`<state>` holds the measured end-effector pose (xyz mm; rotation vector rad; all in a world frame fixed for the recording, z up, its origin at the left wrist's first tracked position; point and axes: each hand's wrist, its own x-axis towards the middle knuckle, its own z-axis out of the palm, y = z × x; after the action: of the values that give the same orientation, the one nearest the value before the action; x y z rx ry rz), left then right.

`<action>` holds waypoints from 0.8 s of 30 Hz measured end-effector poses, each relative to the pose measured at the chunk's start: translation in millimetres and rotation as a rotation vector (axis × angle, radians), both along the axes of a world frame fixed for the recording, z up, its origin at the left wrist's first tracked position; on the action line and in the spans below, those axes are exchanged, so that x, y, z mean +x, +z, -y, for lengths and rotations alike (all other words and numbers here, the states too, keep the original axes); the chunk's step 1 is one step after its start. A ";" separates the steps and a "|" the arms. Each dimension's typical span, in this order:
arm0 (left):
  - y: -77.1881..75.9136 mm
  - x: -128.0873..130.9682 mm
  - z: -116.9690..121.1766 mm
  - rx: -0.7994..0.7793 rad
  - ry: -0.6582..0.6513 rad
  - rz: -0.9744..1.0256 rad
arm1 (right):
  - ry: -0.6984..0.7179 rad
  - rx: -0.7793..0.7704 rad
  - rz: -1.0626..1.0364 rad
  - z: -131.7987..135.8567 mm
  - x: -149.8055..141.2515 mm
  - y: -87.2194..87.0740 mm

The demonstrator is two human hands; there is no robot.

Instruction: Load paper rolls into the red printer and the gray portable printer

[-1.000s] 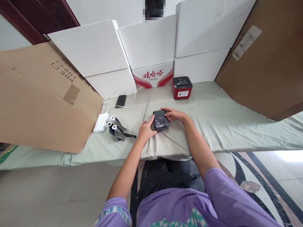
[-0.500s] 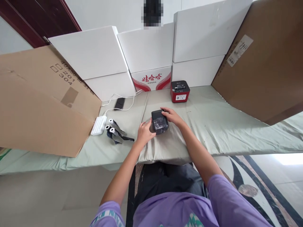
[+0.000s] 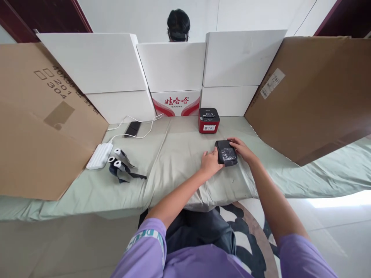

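Note:
A small black box-shaped device (image 3: 224, 146) with shiny clear tape around its near part is on or just above the cloth, right of centre; I cannot tell if it touches. My left hand (image 3: 211, 163) grips its left side, with the thumb and fingers against the edge. From the right, my right hand (image 3: 241, 150) holds its far right corner with the fingertips. Behind the device stands a red and black box-shaped machine (image 3: 208, 125) with a white label on its front, touched by neither hand.
At the left lie several white rolls with dark tails (image 3: 119, 163), a white power strip (image 3: 100, 156) with a white cable, and a dark phone-like slab (image 3: 132, 129). White boxes (image 3: 171, 65) line the back. Brown cardboard (image 3: 313, 100) flanks both sides. A person's head (image 3: 178, 25) shows behind.
Both hands have carried the black device to the right across the cloth, from left of the red machine to its front right. The camera view has shifted too.

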<state>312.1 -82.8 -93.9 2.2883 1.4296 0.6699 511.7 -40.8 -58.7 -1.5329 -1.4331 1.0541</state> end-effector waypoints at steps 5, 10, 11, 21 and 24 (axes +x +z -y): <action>2.6 -32.5 -29.6 -0.169 -0.051 0.325 | -0.054 0.086 0.099 -30.9 15.6 6.7; 29.0 -65.5 -123.7 -0.149 0.201 0.610 | -0.133 0.085 -0.079 -91.5 -20.9 27.7; 34.2 -62.9 -143.5 -0.192 0.278 0.761 | -0.109 0.054 -0.102 -103.6 -32.8 29.9; 47.9 -63.3 -166.5 -0.262 0.359 1.044 | -0.017 0.214 0.315 -125.0 -96.0 43.4; 46.2 -107.3 -106.6 -0.136 0.287 1.030 | 0.095 0.390 0.252 -72.7 -125.3 45.9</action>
<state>204.8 23.8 -47.7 1.2463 1.1820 1.4834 386.4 32.0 -12.8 -1.3538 -1.7789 0.5982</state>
